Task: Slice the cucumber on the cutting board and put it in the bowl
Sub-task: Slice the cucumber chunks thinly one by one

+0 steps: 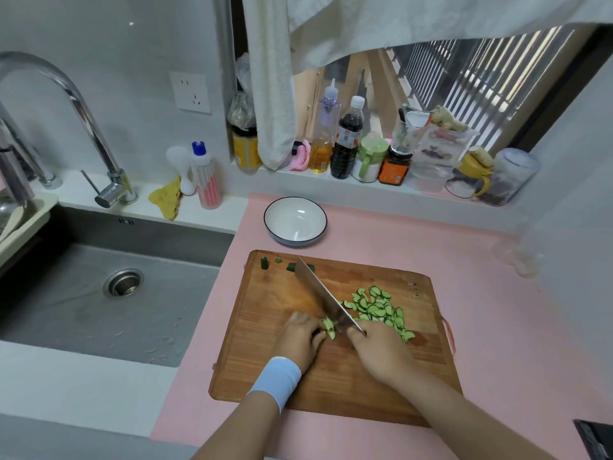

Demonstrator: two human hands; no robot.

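Beyond the brown rectangular wooden cutting board's (265, 360) far edge, the white dark-rimmed bowl (295, 224) stood empty, handy for loading. On the board, the right hand's (381, 350) curled fingers gripped the broad steel knife (321, 293). Green cucumber slices (378, 307) lay heaped clear of the blade, and the left hand's (300, 336) bent fingers steadied the short cucumber stub (329, 328).

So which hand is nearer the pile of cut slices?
Right. The right hand, gripping the knife, sits beside the pile; the left hand holds the cucumber beyond the knife.

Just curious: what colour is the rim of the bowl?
A thin dark line, navy or black, around the white bowl; the head view shows it.
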